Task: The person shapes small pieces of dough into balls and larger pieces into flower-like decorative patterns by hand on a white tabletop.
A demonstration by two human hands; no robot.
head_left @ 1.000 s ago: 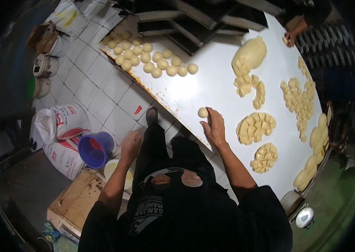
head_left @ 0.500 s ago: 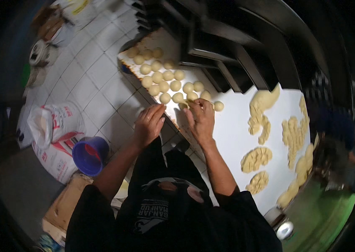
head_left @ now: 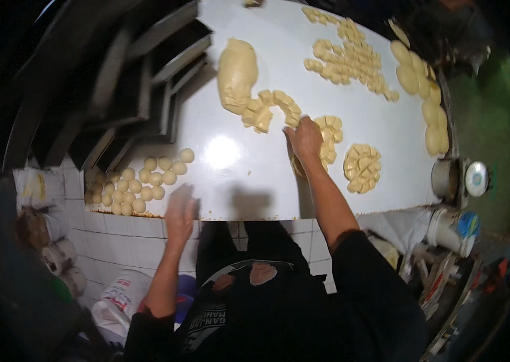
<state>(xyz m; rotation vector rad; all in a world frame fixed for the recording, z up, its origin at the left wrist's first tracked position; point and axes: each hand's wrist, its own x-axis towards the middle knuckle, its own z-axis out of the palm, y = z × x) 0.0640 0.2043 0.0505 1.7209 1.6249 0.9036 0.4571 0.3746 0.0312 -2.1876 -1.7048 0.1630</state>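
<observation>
My right hand (head_left: 306,142) is over the middle of the white table (head_left: 231,175), its fingers bent onto the end of a curved row of cut dough pieces (head_left: 274,104). The piece under its fingertips is mostly hidden. A large smooth lump of dough (head_left: 237,75) joins the far end of that row. Beside the hand, partly covered by it, lies a cluster of cut dough (head_left: 329,136); a rounder cluster (head_left: 362,169) sits further right. My left hand (head_left: 180,211) is by the table's front edge, motion-blurred, just right of several round dough balls (head_left: 140,184).
Dark metal trays or pans (head_left: 134,90) are stacked at the left of the table. More cut dough (head_left: 351,57) and long dough lumps (head_left: 430,108) lie at the far right. A metal pot (head_left: 445,178) stands off the right edge. A white sack (head_left: 122,298) rests on the floor.
The view has turned toward the right side of the table. My right hand has left the dough balls for the cut dough row. The left hand remains near the balls.
</observation>
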